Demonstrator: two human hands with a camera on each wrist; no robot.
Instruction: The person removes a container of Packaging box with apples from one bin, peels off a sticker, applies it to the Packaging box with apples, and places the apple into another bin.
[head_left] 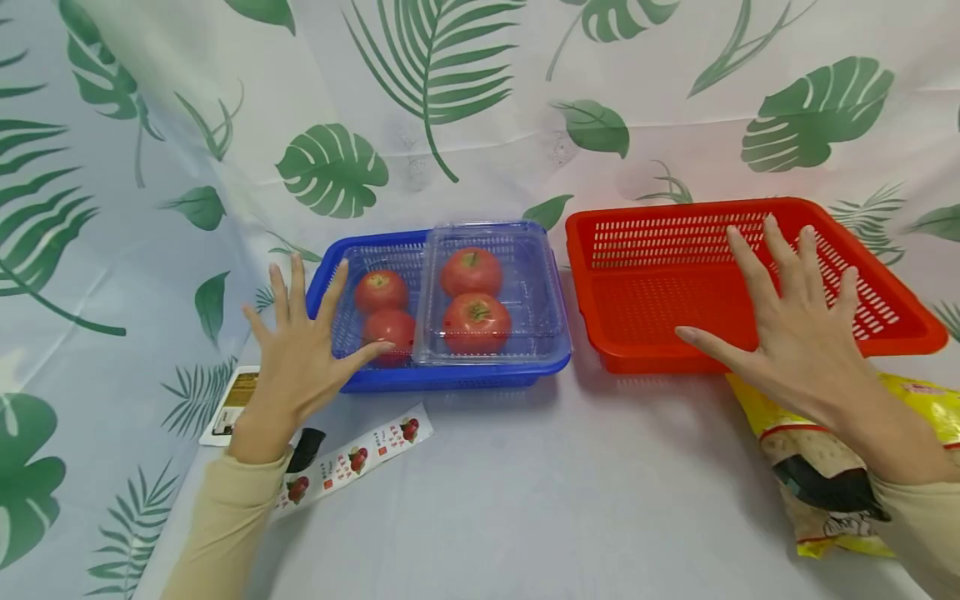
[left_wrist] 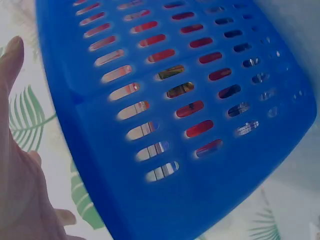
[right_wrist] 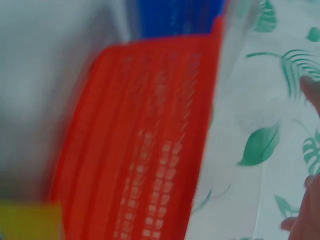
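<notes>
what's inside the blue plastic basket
Four red fruits, the right two seen through a clear plastic container. Whatever lies directly beneath the fruits is covered and cannot be seen.

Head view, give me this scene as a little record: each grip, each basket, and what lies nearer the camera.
Left grip: fingers spread, holding nothing, near the blue basket
Right grip: fingers spread, holding nothing, partly covering the red basket from view
Blue basket: four red fruits, two seen through clear plastic
Red basket: no contents visible
Near left: printed strip
Near right: yellow bag, partly hidden by the arm
</notes>
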